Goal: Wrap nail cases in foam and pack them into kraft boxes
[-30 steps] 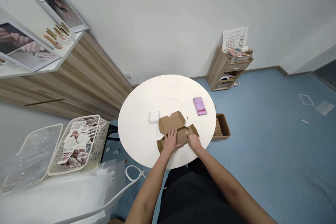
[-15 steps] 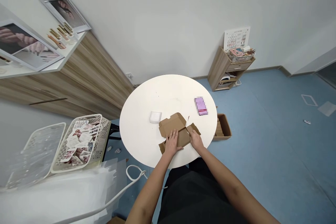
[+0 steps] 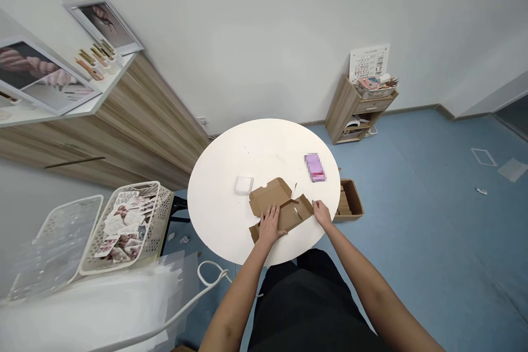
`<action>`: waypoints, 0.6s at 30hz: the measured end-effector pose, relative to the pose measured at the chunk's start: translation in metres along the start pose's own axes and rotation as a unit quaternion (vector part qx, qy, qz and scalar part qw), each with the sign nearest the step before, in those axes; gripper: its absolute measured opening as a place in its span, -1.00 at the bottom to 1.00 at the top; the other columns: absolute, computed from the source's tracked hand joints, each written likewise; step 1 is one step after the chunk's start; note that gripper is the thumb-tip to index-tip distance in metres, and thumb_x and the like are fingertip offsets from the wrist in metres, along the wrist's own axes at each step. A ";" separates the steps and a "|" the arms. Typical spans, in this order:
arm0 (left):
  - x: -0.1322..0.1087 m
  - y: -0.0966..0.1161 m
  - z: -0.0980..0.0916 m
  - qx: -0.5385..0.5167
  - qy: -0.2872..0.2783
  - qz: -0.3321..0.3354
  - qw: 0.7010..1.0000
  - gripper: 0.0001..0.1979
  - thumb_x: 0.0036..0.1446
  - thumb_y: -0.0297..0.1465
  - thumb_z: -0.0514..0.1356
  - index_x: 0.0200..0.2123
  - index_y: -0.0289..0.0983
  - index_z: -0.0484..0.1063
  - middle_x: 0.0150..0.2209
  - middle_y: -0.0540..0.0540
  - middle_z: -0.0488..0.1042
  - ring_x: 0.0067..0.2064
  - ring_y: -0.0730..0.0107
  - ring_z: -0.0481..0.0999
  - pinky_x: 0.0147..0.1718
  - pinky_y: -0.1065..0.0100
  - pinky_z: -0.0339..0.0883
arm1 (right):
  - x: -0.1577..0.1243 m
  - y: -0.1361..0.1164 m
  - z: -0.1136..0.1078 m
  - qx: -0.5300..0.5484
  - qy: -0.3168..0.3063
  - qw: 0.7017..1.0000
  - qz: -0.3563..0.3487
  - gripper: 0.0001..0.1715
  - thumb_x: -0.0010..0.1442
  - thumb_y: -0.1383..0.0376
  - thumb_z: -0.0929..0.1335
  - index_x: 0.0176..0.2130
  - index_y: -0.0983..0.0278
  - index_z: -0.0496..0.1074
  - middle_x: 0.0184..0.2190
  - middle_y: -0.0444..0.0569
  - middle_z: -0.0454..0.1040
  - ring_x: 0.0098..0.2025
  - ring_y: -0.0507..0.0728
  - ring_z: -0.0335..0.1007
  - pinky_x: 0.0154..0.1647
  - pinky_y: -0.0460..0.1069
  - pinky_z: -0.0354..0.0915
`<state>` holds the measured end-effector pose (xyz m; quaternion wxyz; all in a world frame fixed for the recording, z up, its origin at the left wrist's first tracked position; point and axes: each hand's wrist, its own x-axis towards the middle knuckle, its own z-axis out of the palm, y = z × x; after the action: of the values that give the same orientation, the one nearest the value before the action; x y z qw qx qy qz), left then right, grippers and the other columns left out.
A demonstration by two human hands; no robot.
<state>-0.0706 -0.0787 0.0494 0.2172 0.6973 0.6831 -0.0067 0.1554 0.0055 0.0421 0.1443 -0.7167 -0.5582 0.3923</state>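
A flat-folded brown cardboard box [image 3: 270,196] lies unfolded on the round white table [image 3: 218,220], its lid panel turned up and away from me. My left hand [image 3: 269,224] rests on the box's near left part, fingers stretched out and pressing on it. At the right end, my right hand [image 3: 322,213] has its fingers curled in at the edge of the box's side flap. Just left of the box sits a small white, clear-looking packet [image 3: 243,185]. A blurred-out purple item [image 3: 315,167] lies toward the table's right side.
An open brown carton [image 3: 351,201] holding folded cardboard stands on the floor right of the table. To the left is a white basket [image 3: 159,214] full of small packets. A wooden cabinet [image 3: 157,121] and a small shelf unit [image 3: 344,104] stand along the wall.
My right hand has moved to the right, from inside the box to the outer edge of its right flap. My left hand stays in place on the cardboard.
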 end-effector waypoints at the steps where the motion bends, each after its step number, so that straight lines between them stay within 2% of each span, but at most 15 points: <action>1: 0.000 0.000 0.000 -0.002 0.002 0.002 1.000 0.12 -0.10 -0.17 0.40 0.39 -0.13 -0.20 0.41 -0.22 -0.10 0.41 -0.07 -0.14 0.30 -0.15 -0.19 | 0.002 0.000 0.000 0.011 -0.028 0.999 0.025 -0.46 0.31 0.06 0.09 -0.21 0.31 0.48 -0.22 0.14 0.51 -0.17 0.23 0.41 -0.19 0.04 0.27; 5: -0.001 0.000 0.003 -0.011 0.003 -0.001 1.000 0.13 -0.12 -0.17 0.41 0.38 -0.13 -0.21 0.41 -0.22 -0.10 0.41 -0.08 -0.15 0.30 -0.16 -0.22 | 0.003 -0.005 0.007 0.021 -0.094 0.995 0.014 -0.38 0.28 -0.03 0.10 -0.34 0.30 0.51 -0.38 0.05 0.54 -0.33 0.17 0.43 -0.32 -0.02 0.24; 9: -0.002 0.003 0.003 -0.022 0.003 -0.010 1.000 0.17 -0.15 -0.16 0.43 0.39 -0.15 -0.22 0.41 -0.23 -0.12 0.41 -0.08 -0.18 0.31 -0.15 -0.25 | -0.004 -0.013 0.017 0.006 -0.146 0.989 -0.015 -0.40 0.27 -0.02 0.13 -0.42 0.29 0.51 -0.40 0.02 0.56 -0.34 0.15 0.42 -0.37 -0.05 0.19; 13: -0.002 0.004 0.002 -0.030 -0.001 -0.010 0.999 0.18 -0.16 -0.13 0.42 0.39 -0.16 -0.24 0.42 -0.23 -0.14 0.41 -0.08 -0.21 0.31 -0.14 -0.26 | -0.011 -0.023 0.026 -0.022 -0.156 0.987 -0.037 -0.60 0.20 0.04 0.27 -0.38 0.25 0.53 -0.33 -0.02 0.58 -0.27 0.13 0.44 -0.35 -0.08 0.16; 18: -0.001 0.002 0.005 -0.026 0.006 0.000 1.000 0.22 -0.17 -0.07 0.41 0.39 -0.17 -0.28 0.42 -0.24 -0.14 0.41 -0.10 -0.21 0.31 -0.16 -0.28 | -0.016 -0.038 0.035 -0.169 -0.123 0.977 -0.041 -0.68 0.13 0.08 0.38 -0.26 0.27 0.50 -0.20 0.03 0.55 -0.18 0.16 0.45 -0.35 -0.07 0.16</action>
<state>-0.0671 -0.0818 0.0456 0.2317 0.6915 0.6840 0.0153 0.1025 -0.0044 0.0504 -0.0330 -0.6537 -0.6586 0.3713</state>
